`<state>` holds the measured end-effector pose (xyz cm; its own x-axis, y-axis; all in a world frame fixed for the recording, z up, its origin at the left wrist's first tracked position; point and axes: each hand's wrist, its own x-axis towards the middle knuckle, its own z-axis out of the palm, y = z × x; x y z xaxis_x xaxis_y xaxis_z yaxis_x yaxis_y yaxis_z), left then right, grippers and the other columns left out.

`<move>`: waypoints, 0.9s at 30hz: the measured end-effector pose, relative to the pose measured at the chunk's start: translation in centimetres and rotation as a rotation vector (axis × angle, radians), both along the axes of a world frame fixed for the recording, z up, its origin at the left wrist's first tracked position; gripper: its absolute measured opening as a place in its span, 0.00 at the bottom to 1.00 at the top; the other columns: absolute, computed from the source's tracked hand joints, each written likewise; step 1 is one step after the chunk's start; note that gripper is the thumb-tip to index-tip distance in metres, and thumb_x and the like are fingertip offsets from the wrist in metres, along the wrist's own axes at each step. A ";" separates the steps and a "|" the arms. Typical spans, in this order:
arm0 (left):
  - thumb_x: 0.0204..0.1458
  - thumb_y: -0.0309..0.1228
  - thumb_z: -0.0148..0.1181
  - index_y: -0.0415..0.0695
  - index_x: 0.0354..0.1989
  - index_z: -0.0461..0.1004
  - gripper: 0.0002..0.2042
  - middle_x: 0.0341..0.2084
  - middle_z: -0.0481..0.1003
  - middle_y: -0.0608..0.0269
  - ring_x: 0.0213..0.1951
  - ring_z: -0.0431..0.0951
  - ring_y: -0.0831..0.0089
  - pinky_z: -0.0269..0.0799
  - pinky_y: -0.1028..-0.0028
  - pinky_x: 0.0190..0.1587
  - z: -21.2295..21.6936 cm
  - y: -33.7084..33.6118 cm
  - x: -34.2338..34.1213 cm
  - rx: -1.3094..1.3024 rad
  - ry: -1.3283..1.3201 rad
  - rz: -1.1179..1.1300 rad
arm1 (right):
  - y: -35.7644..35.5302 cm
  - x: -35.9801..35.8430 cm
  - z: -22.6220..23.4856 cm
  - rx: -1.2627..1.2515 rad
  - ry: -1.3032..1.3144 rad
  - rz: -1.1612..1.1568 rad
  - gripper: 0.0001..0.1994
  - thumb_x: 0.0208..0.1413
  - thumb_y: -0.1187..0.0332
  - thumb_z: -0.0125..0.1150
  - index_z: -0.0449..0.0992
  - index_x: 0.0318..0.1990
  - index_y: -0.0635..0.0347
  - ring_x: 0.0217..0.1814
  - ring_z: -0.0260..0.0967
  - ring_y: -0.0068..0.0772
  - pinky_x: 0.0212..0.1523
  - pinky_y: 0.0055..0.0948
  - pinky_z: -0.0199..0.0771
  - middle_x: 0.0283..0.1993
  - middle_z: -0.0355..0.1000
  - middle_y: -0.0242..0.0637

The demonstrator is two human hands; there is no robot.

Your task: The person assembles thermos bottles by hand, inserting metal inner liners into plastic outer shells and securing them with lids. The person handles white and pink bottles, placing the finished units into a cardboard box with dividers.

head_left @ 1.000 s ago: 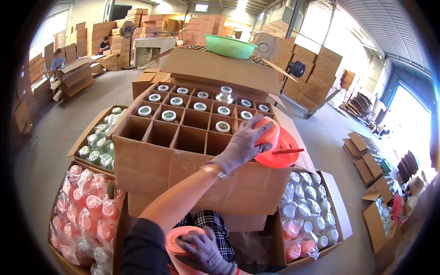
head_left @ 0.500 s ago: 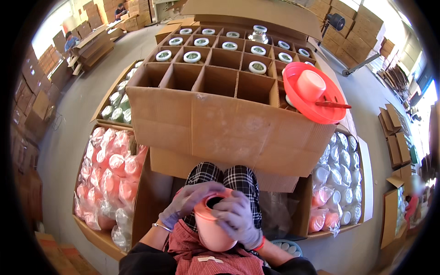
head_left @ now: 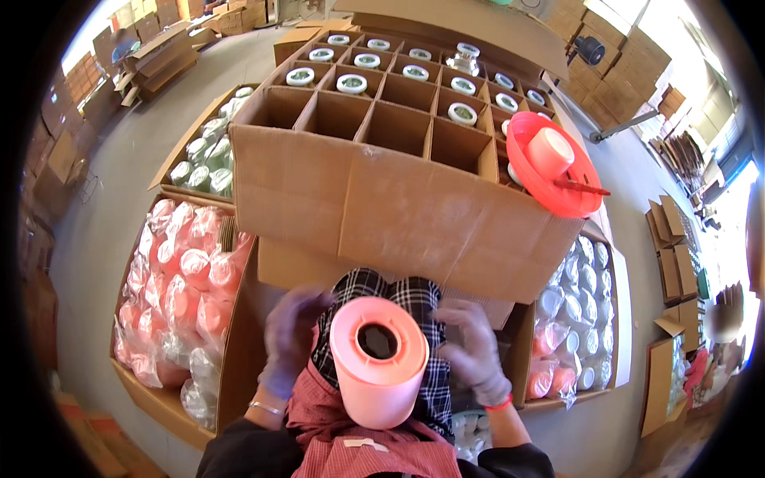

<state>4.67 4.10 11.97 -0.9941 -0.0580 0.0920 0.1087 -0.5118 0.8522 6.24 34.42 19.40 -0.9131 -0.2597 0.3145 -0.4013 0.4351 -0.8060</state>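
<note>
A pink cylindrical container (head_left: 378, 394) with a wide rim and a round dark opening in its top stands between my thighs. Neither hand touches it. To its left, my left hand (head_left: 293, 342), in a thin pale glove, is raised and blurred by motion, its fingers stretched out with nothing seen in them. On the other side, my gloved right hand (head_left: 476, 350) hovers with its fingers apart, holding nothing. Plaid trousers (head_left: 422, 299) cover my legs under the container.
Ahead stands a large divided carton (head_left: 382, 187) with white-rimmed glass jars (head_left: 351, 84) in several cells. A red basin (head_left: 574, 195) with a pink cup sits on its right corner. Cartons of bagged pink containers (head_left: 183, 299) and silvery wrapped ones (head_left: 588, 319) flank me.
Both hands have let go of the pink container and moved apart to either side. Its top now shows in full. The view has shifted slightly.
</note>
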 end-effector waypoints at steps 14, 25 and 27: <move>0.44 0.40 0.77 0.39 0.65 0.63 0.41 0.57 0.68 0.51 0.58 0.69 0.66 0.67 0.65 0.60 7.9 1.4 -5.0 -0.808 0.356 -0.306 | -6.1 -3.1 3.1 -0.120 -0.192 0.380 0.36 0.55 0.54 0.67 0.64 0.65 0.67 0.73 0.56 0.50 0.71 0.43 0.56 0.70 0.57 0.56; 0.66 0.37 0.52 0.38 0.63 0.65 0.21 0.49 0.75 0.63 0.49 0.74 0.79 0.72 0.77 0.52 10.0 4.2 -5.8 0.128 -0.172 -0.354 | -5.8 -10.4 5.5 -0.470 -0.193 -0.068 0.21 0.61 0.73 0.58 0.69 0.61 0.71 0.58 0.69 0.26 0.61 0.27 0.68 0.57 0.73 0.39; 0.66 0.36 0.53 0.38 0.63 0.66 0.21 0.51 0.75 0.63 0.52 0.74 0.77 0.72 0.76 0.54 10.0 4.4 -5.8 0.060 -0.147 -0.382 | -4.5 -13.3 7.0 -0.384 -0.073 -0.120 0.20 0.62 0.73 0.58 0.70 0.60 0.70 0.56 0.70 0.24 0.60 0.26 0.69 0.55 0.75 0.38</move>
